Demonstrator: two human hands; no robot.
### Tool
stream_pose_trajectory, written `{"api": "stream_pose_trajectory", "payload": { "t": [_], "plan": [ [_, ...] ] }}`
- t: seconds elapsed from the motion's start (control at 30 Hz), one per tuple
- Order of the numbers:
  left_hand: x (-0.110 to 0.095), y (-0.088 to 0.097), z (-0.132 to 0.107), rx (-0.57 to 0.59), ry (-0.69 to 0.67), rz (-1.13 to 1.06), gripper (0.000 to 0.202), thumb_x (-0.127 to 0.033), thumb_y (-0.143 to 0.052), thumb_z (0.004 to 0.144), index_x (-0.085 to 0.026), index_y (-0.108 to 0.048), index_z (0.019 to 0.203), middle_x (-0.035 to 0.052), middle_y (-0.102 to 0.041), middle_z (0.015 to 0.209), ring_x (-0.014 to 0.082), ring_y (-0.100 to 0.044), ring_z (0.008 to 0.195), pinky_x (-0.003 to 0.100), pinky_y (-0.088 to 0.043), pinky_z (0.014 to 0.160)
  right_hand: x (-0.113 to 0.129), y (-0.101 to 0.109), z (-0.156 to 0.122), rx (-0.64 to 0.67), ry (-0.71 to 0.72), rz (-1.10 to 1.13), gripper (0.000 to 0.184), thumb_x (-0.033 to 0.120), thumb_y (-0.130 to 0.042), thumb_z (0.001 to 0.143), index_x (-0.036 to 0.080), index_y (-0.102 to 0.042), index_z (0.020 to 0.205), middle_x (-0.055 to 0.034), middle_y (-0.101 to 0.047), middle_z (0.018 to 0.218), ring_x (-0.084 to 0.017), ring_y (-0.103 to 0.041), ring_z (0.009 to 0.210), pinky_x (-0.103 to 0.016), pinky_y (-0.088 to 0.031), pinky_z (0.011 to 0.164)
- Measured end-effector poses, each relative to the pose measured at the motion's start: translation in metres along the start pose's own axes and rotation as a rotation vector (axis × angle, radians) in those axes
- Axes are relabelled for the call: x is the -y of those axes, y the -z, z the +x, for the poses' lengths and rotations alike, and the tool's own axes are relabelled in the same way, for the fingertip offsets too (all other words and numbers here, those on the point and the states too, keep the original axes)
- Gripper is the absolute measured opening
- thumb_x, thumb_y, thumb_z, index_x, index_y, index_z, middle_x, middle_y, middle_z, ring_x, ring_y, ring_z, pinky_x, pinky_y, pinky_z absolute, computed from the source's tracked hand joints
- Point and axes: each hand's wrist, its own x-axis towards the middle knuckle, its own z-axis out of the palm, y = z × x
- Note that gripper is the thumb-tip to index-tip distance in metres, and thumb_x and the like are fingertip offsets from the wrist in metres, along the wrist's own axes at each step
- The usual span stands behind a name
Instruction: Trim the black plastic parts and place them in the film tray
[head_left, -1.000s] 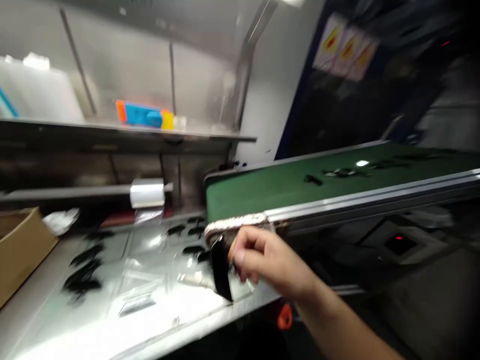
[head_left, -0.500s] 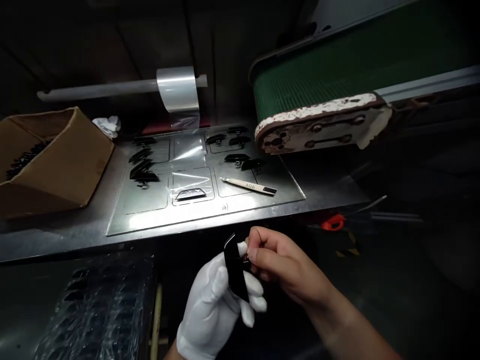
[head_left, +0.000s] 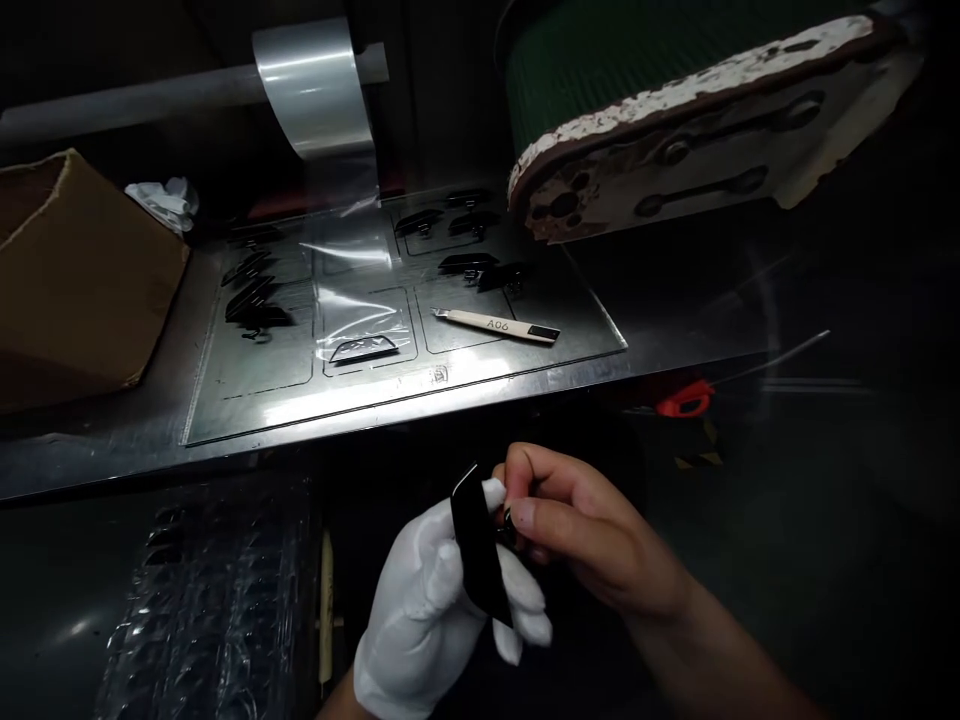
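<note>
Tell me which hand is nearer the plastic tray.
Left. The left hand is to the right of the plastic tray; the right hand is farther right.

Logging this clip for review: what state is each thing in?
Black part, held tilted
Left hand, gloved, holding black part
Right hand, bare, pinching black part's back
Film roll, partly unrolled
Cardboard box, open
Pale tool, lying flat
Clear tray, holding dark pieces
Conveyor, cannot tell if running

One held part (head_left: 480,552), one box (head_left: 86,305), one roll (head_left: 306,85).
</note>
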Motion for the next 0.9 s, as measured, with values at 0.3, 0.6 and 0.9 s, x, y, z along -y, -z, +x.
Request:
{"api": "stream_pose_trajectory", "payload": {
  "t": [0.3, 0.6, 0.9],
  "plan": [
    [0.0, -0.003, 0.004, -0.019, -0.011, 0.002, 0.044, -0.042, -0.05, 0.104, -0.016, -0.06, 0.138, 0.0072, -0.08, 0.082, 0.0138, -0.074, 0.064, 0.014, -0.054, 0.051, -0.005, 0.004, 0.004, -0.005, 0.003, 0.017, 0.027, 0.04, -0.07, 0.092, 0.019, -0.056, 0.084, 0.0019, -0.06, 0.073, -0.009, -0.048, 0.061, -0.021, -0.038, 0.056],
    [0.0, -0.002, 0.003, -0.034, 0.0, -0.001, 0.044, -0.042, -0.05, 0.104, -0.017, -0.061, 0.138, 0.0071, -0.08, 0.084, 0.0133, -0.074, 0.065, 0.014, -0.054, 0.052, -0.01, 0.005, 0.004, -0.023, -0.01, 0.045, 0.028, 0.04, -0.072, 0.092, 0.018, -0.058, 0.083, 0.0008, -0.062, 0.074, -0.008, -0.051, 0.063, -0.019, -0.038, 0.054],
    [-0.01, 0.027, 0.003, -0.169, 0.067, 0.13, 0.069, -0.064, -0.042, 0.099, -0.013, -0.056, 0.143, 0.0158, -0.079, 0.089, 0.025, -0.076, 0.077, 0.028, -0.057, 0.062, -0.005, 0.013, 0.003, -0.05, 0.31, -0.35, 0.01, 0.027, -0.069, 0.096, 0.021, -0.07, 0.105, -0.0007, -0.069, 0.084, -0.011, -0.063, 0.072, -0.022, -0.052, 0.064]
  ]
}}
